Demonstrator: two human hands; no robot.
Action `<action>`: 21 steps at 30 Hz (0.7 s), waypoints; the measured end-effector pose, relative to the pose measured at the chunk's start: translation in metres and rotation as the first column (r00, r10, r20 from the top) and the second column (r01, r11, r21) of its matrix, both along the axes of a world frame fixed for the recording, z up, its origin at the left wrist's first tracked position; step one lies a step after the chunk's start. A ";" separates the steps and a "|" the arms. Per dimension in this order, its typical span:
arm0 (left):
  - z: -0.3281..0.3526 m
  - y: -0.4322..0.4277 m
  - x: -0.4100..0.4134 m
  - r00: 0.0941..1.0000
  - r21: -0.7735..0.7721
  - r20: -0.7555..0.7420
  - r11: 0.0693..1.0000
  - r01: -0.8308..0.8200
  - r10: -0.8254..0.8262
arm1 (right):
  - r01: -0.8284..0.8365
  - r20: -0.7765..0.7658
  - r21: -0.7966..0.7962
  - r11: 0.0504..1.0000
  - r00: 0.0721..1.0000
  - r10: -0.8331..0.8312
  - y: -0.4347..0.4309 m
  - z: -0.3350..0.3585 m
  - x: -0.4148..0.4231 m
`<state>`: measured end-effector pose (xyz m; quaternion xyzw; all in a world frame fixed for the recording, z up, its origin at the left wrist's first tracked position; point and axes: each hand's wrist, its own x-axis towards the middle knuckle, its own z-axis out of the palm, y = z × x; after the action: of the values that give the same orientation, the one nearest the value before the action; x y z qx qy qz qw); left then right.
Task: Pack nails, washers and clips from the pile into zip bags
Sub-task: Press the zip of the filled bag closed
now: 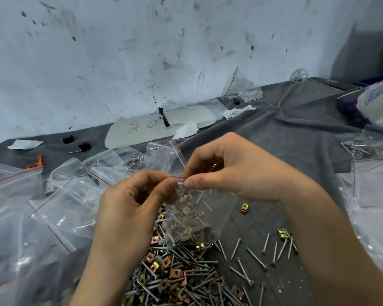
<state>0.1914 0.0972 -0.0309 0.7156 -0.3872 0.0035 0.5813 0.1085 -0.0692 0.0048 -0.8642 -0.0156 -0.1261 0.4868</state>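
Observation:
A small clear zip bag [195,217] with a red seal line hangs above the pile, holding nails, washers and clips. My left hand [131,202] pinches the left end of its red zip strip. My right hand [232,168] pinches the strip just to the right, thumb and forefinger close to the left hand's. Below lies the pile [177,274] of grey nails, brass-coloured clips and dark washers on the grey cloth [274,138]. Loose nails [263,252] and a yellow clip [283,234] lie scattered to the right of it.
Several clear zip bags [60,195] cover the left side, more plastic [372,195] lies at the right. A white board [159,127], tissues and a bag of small metal parts [243,91] sit at the back against the scuffed wall. A single clip [244,208] lies under my right wrist.

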 end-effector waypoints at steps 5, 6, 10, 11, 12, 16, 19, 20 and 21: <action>-0.001 -0.002 -0.003 0.994 0.052 0.105 0.998 -0.026 0.020 | 0.025 -0.032 -0.075 0.997 0.999 -0.027 0.003 0.001 0.000; -0.001 -0.002 -0.004 0.991 0.061 0.131 0.998 -0.027 0.018 | 0.027 -0.043 -0.102 0.994 0.999 -0.032 0.004 0.001 0.000; -0.001 -0.002 -0.006 0.982 0.055 0.185 0.998 -0.035 0.024 | 0.047 -0.026 -0.258 0.965 0.998 -0.056 0.010 0.003 0.001; 0.000 -0.002 -0.006 0.981 0.044 0.191 0.998 -0.041 0.032 | 0.056 -0.012 -0.253 0.966 0.998 -0.061 0.011 0.004 0.001; 0.000 -0.002 -0.007 0.980 0.032 0.195 0.998 -0.052 0.045 | 0.062 -0.007 -0.236 0.970 0.998 -0.066 0.010 0.005 0.000; -0.001 -0.001 -0.005 0.980 -0.015 0.187 0.998 -0.069 0.070 | 0.038 -0.020 -0.201 0.979 0.999 -0.043 0.007 0.006 -0.003; 0.001 0.001 -0.003 0.990 -0.008 0.143 1.000 -0.006 0.007 | 0.040 0.032 -0.169 0.985 0.999 -0.035 0.008 0.004 -0.001; 0.002 0.001 -0.002 0.989 0.012 0.149 1.000 0.008 -0.009 | 0.032 0.033 -0.165 0.986 0.999 -0.026 0.010 0.003 0.000; 0.002 0.002 -0.001 0.986 0.027 0.165 1.000 0.013 -0.017 | 0.024 0.032 -0.162 0.987 0.999 -0.019 0.011 0.002 0.002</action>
<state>0.1902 0.0994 -0.0289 0.7174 -0.4396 0.0535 0.5378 0.1105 -0.0579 0.0064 -0.8991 -0.0238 -0.1428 0.4131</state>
